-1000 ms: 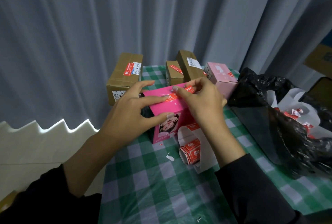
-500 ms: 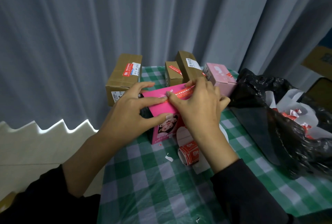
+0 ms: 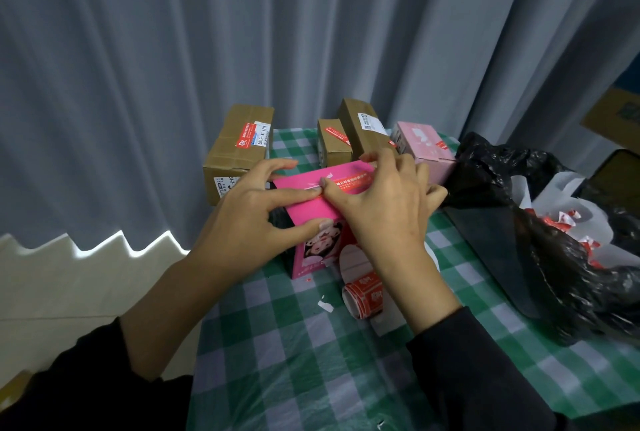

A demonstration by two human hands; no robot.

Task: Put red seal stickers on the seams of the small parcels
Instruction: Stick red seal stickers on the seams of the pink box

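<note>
At the centre of the frame my left hand (image 3: 249, 219) grips the bright pink box (image 3: 311, 209), thumb on its front face and forefinger along its top, steadying it on the green checked tablecloth (image 3: 294, 361). My right hand (image 3: 384, 209) is curled over the box top, thumb and bent fingers holding the red seal sticker (image 3: 349, 181) flat against the seam. Just below it lies the sticker roll (image 3: 365, 294), with 3 brown parcels (image 3: 239, 150) and 1 pale pink box (image 3: 422, 140) behind and a black bag (image 3: 491, 174) at right.
</note>
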